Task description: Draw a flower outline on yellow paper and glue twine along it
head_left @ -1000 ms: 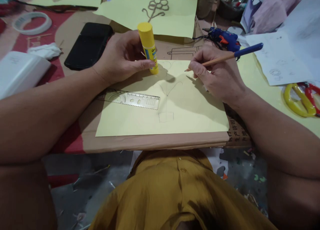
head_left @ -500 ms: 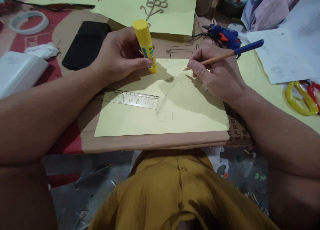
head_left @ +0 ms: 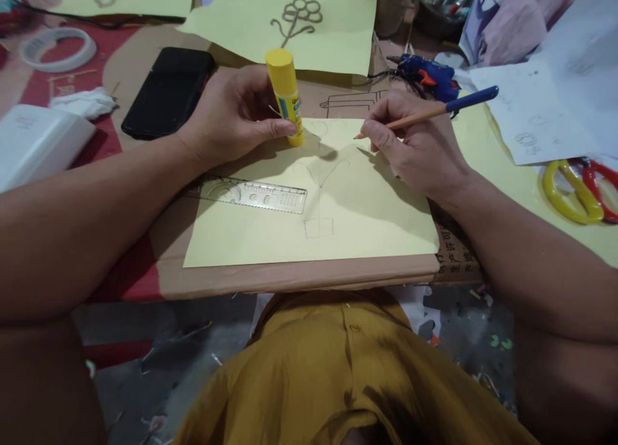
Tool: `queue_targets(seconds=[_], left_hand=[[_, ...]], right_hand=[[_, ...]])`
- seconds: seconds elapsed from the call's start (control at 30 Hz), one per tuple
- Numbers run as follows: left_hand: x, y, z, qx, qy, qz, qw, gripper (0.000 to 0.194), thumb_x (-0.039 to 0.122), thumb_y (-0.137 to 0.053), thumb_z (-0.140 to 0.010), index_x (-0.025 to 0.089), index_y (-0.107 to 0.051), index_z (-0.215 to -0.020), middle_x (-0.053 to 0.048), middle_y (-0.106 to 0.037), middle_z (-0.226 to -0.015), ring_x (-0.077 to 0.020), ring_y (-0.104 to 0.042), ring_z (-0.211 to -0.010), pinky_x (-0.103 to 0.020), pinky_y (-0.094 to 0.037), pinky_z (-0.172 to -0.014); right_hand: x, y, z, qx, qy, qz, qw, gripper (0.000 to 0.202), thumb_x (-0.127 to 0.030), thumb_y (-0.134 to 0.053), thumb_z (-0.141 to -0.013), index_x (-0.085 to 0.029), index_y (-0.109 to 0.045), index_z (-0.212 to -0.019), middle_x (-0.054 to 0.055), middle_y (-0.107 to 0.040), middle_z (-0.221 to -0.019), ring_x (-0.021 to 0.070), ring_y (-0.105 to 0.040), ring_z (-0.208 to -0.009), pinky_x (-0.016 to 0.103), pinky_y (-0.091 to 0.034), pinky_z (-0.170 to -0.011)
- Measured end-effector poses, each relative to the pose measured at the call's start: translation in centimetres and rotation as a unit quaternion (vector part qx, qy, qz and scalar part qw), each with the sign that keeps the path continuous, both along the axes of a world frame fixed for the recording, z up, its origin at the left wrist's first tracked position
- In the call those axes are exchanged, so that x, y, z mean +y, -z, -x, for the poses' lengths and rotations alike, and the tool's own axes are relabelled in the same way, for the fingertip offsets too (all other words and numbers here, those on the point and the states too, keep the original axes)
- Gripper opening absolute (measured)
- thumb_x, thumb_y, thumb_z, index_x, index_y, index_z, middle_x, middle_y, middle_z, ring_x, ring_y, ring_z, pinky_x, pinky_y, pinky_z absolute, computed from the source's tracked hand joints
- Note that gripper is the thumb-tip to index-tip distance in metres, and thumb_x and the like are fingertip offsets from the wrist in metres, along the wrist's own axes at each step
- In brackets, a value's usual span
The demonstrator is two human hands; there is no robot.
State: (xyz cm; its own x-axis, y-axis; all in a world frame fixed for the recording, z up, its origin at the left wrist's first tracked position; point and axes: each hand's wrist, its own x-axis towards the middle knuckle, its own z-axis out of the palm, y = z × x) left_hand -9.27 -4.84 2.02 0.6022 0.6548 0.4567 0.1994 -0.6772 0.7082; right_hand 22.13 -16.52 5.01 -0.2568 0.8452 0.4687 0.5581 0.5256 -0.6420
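My left hand (head_left: pixel 236 113) is closed around a yellow glue stick (head_left: pixel 284 91), held nearly upright over the top left part of a yellow sheet of paper (head_left: pixel 381 219). Between the fingers of my right hand (head_left: pixel 410 136) is a pencil (head_left: pixel 425 115) with a blue end. Its tip points left, just above the sheet; whether it touches I cannot tell. Faint pencil lines on the paper show a stem, two curved leaves, a small box shape and part of a circle. Across the sheet's left side lies a clear ruler (head_left: pixel 275 197), partly under my left forearm.
A black phone (head_left: pixel 167 91), a tape roll (head_left: pixel 58 49) and a white box (head_left: pixel 38 142) lie at left. Behind is a yellow sheet with a flower (head_left: pixel 338 46). A blue glue gun (head_left: pixel 427 75), white papers (head_left: pixel 526 116) and scissors (head_left: pixel 572 194) are at right.
The glue stick is slightly farther right and a little more upright in the picture. The pencil's blue end has shifted slightly left and down. The whole view has moved a little.
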Motion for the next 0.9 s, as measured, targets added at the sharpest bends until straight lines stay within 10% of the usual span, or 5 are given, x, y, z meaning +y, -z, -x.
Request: queue_targets(seconds=[0.53, 0.9], left_hand=[[-0.8, 0.2, -0.1, -0.015, 0.000, 0.014, 1.000, 0.043, 0.049, -0.102, -0.083, 0.025, -0.082, -0.112, -0.008, -0.084, -0.106, -0.0277, -0.081, -0.095, -0.051, -0.074, -0.098], [-1.2, 0.4, -0.9, -0.026, 0.004, 0.051, 0.998, 0.050, 0.065, -0.097, -0.085, 0.027, -0.079, -0.112, -0.010, -0.083, -0.108, -0.0316, -0.081, -0.097, -0.055, -0.072, -0.092]], right_hand=[[0.2, 0.4, 0.1, 0.031, 0.015, -0.001, 0.999, 0.028, -0.053, -0.074, -0.108, -0.031, -0.068, -0.092, 0.002, -0.072, -0.080, 0.0231, -0.062, -0.072, 0.043, -0.054, -0.070], [0.7, -0.4, 3.8, 0.038, -0.029, 0.061, 0.997, 0.028, -0.055, -0.074, -0.110, -0.029, -0.072, -0.100, 0.002, -0.081, -0.098, 0.0226, -0.074, -0.086, 0.039, -0.059, -0.074]])
